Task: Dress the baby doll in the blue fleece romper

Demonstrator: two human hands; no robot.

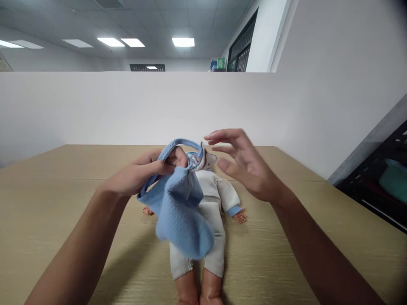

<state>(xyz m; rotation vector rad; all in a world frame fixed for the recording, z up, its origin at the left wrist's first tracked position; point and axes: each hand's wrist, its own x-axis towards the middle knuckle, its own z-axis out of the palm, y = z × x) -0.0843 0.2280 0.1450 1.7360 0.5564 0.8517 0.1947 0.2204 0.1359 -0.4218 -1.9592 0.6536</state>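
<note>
A baby doll (216, 199) in a white suit with blue cuffs lies on its back on the wooden table (57, 203), its legs pointing toward me. My left hand (136, 173) is closed on a light blue knitted garment (181, 212), holding it up above the doll so that it hangs over the doll's head and chest. Most of the doll's head is hidden by the cloth. My right hand (244, 165) hovers just right of the doll's head, fingers spread and empty, close to the garment's edge but not touching it.
A white partition wall (95, 106) runs along the far edge of the table. At the right stands a dark crate or shelf (381, 182) with a teal object inside.
</note>
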